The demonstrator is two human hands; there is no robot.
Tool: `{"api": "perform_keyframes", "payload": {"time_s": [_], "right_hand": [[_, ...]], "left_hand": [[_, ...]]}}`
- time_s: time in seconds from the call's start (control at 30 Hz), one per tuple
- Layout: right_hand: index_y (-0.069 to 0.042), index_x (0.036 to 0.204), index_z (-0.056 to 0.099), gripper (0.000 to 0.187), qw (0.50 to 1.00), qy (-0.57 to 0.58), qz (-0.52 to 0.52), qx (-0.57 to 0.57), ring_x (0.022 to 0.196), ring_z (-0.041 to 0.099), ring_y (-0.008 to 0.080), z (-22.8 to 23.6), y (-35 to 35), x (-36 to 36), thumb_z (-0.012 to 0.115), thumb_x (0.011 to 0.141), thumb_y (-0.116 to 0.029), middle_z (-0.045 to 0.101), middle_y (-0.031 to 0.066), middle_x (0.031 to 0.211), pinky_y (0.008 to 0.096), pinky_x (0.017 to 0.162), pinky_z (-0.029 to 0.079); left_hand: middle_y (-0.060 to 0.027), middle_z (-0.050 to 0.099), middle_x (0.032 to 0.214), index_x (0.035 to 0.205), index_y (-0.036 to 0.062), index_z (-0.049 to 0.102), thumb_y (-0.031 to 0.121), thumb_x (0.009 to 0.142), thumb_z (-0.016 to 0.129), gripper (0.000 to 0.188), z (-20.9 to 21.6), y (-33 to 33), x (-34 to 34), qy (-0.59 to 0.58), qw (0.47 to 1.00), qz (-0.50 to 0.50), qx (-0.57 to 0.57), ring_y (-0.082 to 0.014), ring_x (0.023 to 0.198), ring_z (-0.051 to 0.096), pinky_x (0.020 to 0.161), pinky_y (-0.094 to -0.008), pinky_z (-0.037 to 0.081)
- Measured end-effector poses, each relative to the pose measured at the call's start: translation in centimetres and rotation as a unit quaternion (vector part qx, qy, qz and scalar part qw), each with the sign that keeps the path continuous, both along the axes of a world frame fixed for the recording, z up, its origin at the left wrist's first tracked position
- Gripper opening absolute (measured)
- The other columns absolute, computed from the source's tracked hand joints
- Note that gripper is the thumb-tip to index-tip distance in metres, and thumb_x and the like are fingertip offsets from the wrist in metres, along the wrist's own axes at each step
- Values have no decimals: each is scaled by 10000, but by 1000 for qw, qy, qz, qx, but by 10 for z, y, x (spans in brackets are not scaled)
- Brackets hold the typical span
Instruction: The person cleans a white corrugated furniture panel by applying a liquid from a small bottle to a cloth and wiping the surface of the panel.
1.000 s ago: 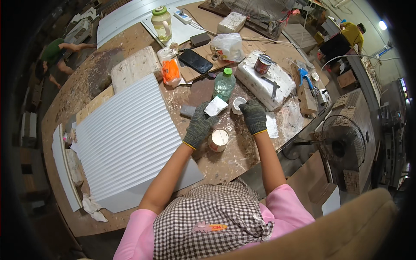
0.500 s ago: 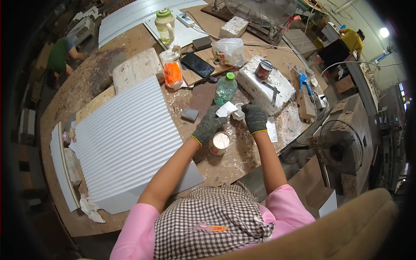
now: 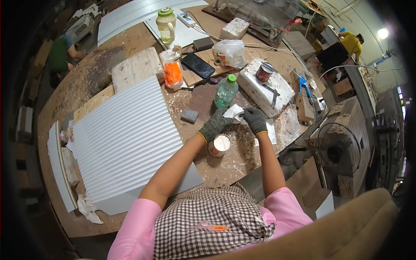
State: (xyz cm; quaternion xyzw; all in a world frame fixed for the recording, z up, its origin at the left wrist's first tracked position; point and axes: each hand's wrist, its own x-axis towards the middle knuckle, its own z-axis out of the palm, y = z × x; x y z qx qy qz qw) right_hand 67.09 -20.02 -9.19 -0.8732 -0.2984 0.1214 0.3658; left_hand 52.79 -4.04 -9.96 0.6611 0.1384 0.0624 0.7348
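A white, flat, slightly bent piece (image 3: 234,111) is gripped by my gloved left hand (image 3: 215,124), in the middle of the work surface. Close on its right, my gloved right hand (image 3: 255,121) has its fingers curled at the piece's edge. A second whitish bit shows below that piece, by the right fingertips, mostly covered. Just below my left hand stands an open can (image 3: 215,152) with a white substance inside. A green plastic bottle (image 3: 225,93) with a bright green cap is beyond my left fingers. To the left lies a small grey block (image 3: 189,115).
A large ribbed white panel (image 3: 130,143) covers the table's left side. A white wrapped block (image 3: 277,104) carries a small can (image 3: 264,72) and a dark tool. Farther back are a phone (image 3: 198,64), a plastic bag (image 3: 229,53) and a jug (image 3: 166,26). Two people work beyond.
My hands have drawn the two white pieces together, so the one at my right fingers is now largely covered. My left hand has shifted slightly right, with its white piece tilted differently.
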Motion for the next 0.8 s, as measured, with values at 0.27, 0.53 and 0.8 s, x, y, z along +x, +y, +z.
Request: {"api": "perform_keyframes", "payload": {"time_s": [0.27,0.53,0.8], "right_hand": [[-26,1010,742,220,898,321,-190,233,555,517,64,8,-40,-6,698,948,-232,635,-9,715,213,484,394],[-37,1090,710,173,792,485,-155,337,577,504,61,32,-39,-34,684,950,-136,597,-23,742,186,461,383],[-28,1037,763,169,924,213,-167,271,701,615,120,76,-17,-77,707,948,-161,708,27,893,261,625,491]], "left_hand": [[-135,616,1285,1392,13,487,133,822,752,640,14,14,-27,1,994,86,75,-239,1180,589,1019,-361,477],[-177,603,1285,1407,12,462,138,812,754,675,42,11,-37,-2,968,96,234,-297,1205,592,1039,-383,469],[-109,594,1342,1419,26,473,104,861,751,628,48,11,-51,-57,989,85,105,-196,1203,587,1030,-345,487]]}}
